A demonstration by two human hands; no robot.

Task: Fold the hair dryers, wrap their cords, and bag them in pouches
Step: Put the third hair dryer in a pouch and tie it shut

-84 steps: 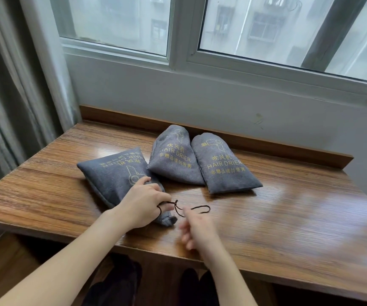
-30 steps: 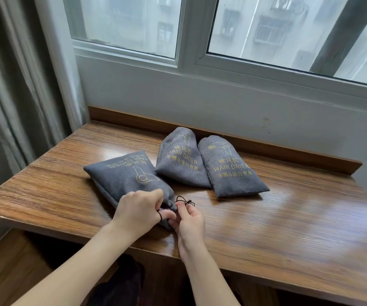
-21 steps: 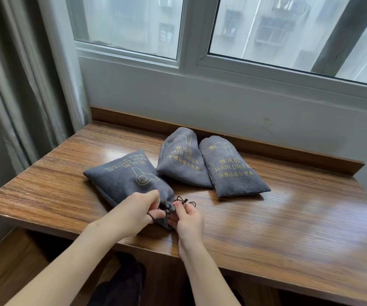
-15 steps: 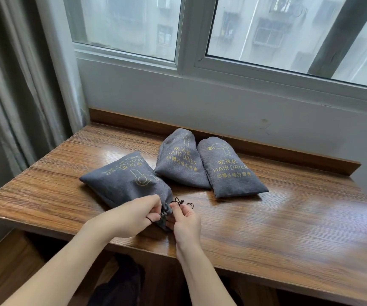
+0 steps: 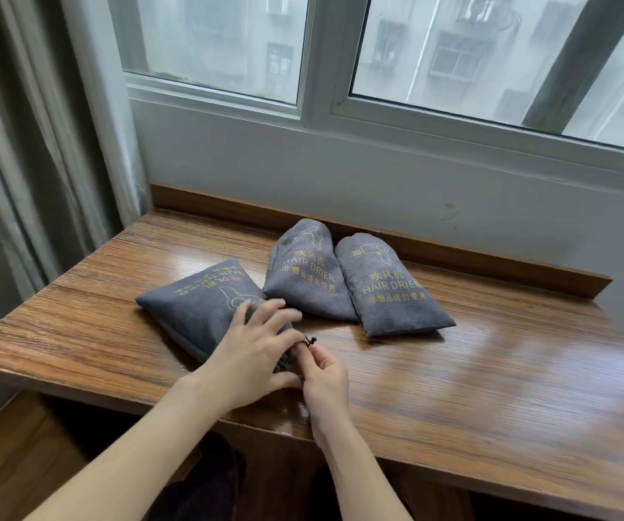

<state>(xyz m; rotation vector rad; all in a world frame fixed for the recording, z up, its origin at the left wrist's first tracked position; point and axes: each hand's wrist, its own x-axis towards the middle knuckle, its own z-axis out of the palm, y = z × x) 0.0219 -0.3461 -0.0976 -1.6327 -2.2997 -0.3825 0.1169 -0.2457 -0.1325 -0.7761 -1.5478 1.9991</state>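
So the setup is a glossy wooden desk [image 5: 490, 370] shoved right up against a white wall under a big sliding window [image 5: 325, 58], with grey curtains [image 5: 32, 144] hanging down the left side. Blurry apartment blocks outside.

Three grey drawstring pouches with gold "HAIR DRIER" print are lying on the desk. Two of them, the middle pouch [image 5: 305, 280] and the right pouch [image 5: 389, 291], lie touching side by side near the desk's raised back edge, both looking stuffed. The near pouch [image 5: 198, 310] lies at an angle to their left, closer to the person, also filled out.

The left hand [image 5: 254, 355] is laid over the cinched neck end of that near pouch, fingers spread out and mostly straight, thumb down near the desk. The right hand [image 5: 323, 377] is just beside it, its fingertips pinching the black drawstring [image 5: 308, 342] with its little knot poking up above them.
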